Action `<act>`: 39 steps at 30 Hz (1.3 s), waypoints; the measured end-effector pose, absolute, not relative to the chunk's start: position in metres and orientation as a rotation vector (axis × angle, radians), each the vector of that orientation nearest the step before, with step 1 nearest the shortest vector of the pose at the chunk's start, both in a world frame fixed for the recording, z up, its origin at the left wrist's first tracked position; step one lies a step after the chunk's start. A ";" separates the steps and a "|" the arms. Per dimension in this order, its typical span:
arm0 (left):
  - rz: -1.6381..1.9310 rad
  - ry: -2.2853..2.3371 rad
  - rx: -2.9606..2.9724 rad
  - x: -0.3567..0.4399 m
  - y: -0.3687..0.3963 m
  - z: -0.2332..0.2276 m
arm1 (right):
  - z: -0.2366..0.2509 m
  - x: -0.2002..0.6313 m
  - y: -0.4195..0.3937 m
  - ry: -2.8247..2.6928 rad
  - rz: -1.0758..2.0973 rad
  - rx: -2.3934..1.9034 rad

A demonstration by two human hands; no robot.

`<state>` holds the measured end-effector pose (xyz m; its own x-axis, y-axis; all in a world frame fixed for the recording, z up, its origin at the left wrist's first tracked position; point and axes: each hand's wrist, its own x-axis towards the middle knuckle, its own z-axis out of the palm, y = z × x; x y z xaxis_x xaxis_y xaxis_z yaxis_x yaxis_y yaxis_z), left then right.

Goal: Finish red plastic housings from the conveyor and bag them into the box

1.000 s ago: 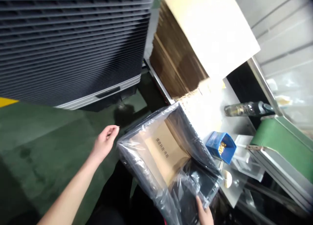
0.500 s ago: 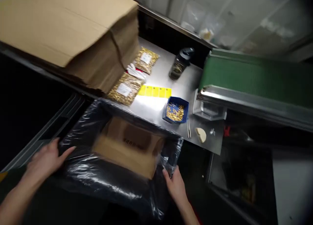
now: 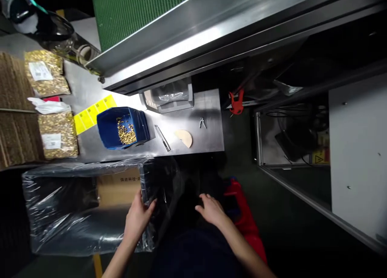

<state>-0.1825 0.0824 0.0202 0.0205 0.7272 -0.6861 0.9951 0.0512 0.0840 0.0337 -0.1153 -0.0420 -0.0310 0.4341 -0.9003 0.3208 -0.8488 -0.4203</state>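
- The left hand point(image 3: 139, 216) grips the right end wall of the plastic-lined box point(image 3: 84, 207), its fingers curled over the rim and pressing the film against the wall.
- The right hand point(image 3: 211, 208) lies just beside that end of the box, fingers spread and slack, resting on a dark surface and holding nothing; a red object point(image 3: 244, 217) sits just beyond it.
- The plastic-lined box stands below the near edge of the steel table point(image 3: 205, 136), with brown cardboard showing through the clear film inside.
- On the table just past the box are a blue bin point(image 3: 122, 127) of small brass parts, a pen-like tool point(image 3: 162, 137) and a half-round tan piece point(image 3: 184, 137).
- Further left lie yellow labels point(image 3: 90, 114) and bags of brass parts point(image 3: 57, 134).
- A dark bottle point(image 3: 57, 34) lies near the far edge.
- A green conveyor belt point(image 3: 136, 11) runs across the top.
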 end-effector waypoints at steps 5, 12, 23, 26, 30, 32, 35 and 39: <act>-0.700 1.724 1.677 -0.187 0.089 0.015 | -0.065 0.085 -0.156 -0.665 1.935 -2.306; -0.555 1.759 1.519 -0.185 0.090 0.008 | -0.073 0.089 -0.142 -0.663 1.891 -2.305; 0.159 2.028 0.540 -0.184 -0.004 0.096 | -0.041 0.075 -0.037 -0.915 1.743 -2.100; 0.405 1.843 0.096 -0.166 -0.016 0.072 | -0.027 0.066 -0.012 -0.997 1.713 -2.040; 0.819 1.745 -0.295 -0.148 0.007 0.013 | -0.003 0.052 0.017 -1.148 1.670 -1.991; 0.981 1.730 -0.460 -0.148 0.015 -0.004 | 0.016 0.042 0.035 -1.247 1.584 -1.990; 1.120 1.693 -0.691 -0.166 0.007 -0.001 | 0.052 0.010 0.078 -1.438 1.331 -1.914; 1.165 1.669 -0.909 -0.230 -0.048 0.031 | 0.092 -0.095 0.164 -1.957 1.065 -1.510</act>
<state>-0.2301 -0.0482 0.0309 -0.3437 -0.0789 -0.9357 -0.9055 0.2919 0.3080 -0.0954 0.1643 0.0922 -0.3025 0.9473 -0.1053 0.6030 0.1046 -0.7908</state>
